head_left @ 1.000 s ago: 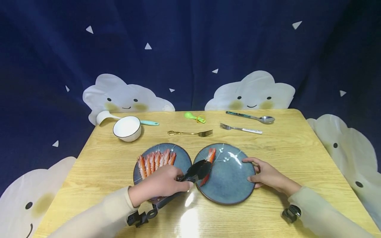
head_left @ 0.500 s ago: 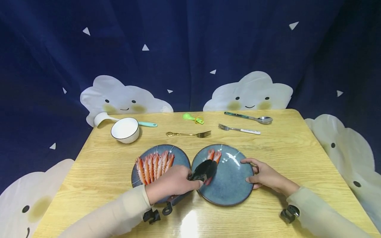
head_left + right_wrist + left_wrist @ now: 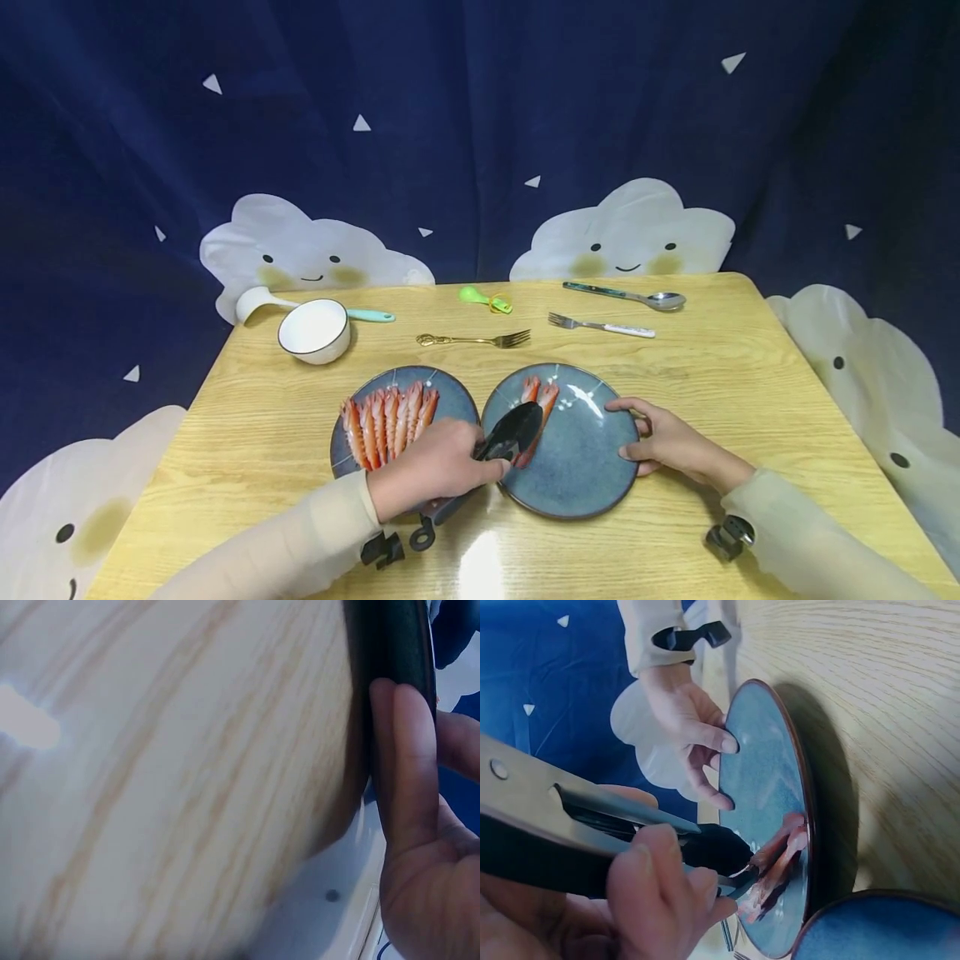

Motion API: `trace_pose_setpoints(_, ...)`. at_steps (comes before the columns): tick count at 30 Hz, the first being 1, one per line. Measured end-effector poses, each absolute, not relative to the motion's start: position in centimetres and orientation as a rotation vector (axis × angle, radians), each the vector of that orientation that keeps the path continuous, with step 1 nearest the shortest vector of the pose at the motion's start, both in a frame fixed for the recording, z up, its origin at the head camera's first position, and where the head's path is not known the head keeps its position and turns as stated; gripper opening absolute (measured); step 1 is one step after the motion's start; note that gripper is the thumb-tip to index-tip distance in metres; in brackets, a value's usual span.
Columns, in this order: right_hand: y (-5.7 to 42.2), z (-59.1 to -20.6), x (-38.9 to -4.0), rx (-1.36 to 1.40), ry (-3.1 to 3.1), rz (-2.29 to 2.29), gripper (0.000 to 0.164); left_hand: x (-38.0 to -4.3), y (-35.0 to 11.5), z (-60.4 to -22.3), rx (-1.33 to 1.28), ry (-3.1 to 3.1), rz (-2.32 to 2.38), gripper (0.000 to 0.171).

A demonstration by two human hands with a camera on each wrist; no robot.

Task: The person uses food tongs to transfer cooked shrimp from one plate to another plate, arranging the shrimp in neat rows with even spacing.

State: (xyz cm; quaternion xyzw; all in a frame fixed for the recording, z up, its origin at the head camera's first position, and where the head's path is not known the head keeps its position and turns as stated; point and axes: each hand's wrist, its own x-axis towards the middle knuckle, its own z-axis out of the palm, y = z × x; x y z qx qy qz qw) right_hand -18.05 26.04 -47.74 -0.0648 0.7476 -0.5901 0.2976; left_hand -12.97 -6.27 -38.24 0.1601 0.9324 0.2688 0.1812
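My left hand [image 3: 442,457] grips black-tipped metal tongs [image 3: 570,817], fingers curled round their arms. The tips hang over the left part of the right blue plate [image 3: 585,471], right at two red-and-white shrimp [image 3: 549,398] lying side by side. I cannot tell whether the tips still clasp a shrimp. Thumb and fingers of my right hand [image 3: 667,437] pinch that plate's right rim; in the right wrist view the hand [image 3: 420,795] has its thumb along the dark edge. On the left blue plate [image 3: 455,406] several shrimp [image 3: 384,427] lie in a row, partly behind my left hand.
Behind the plates lie a gold fork [image 3: 480,340], a white-handled fork [image 3: 600,326], a spoon [image 3: 630,296] and a small green spoon [image 3: 483,297]. A white bowl [image 3: 315,329] stands at back left before a ladle [image 3: 258,302]. A dark blue curtain [image 3: 450,125] hangs behind.
My left hand and the tongs have moved right over the right plate, where two shrimp now show instead of one. The tips then shifted slightly left. My right hand keeps its hold on the rim.
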Motion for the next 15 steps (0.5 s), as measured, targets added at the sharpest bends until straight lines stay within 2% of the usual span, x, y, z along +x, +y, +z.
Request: trace_pose_setpoints(15, 26.01, -47.49, -17.95, -0.182, 1.989, -1.563, 0.066, -12.87, -6.54, -38.51, 0.452, 2.660, 0.778, 0.036)
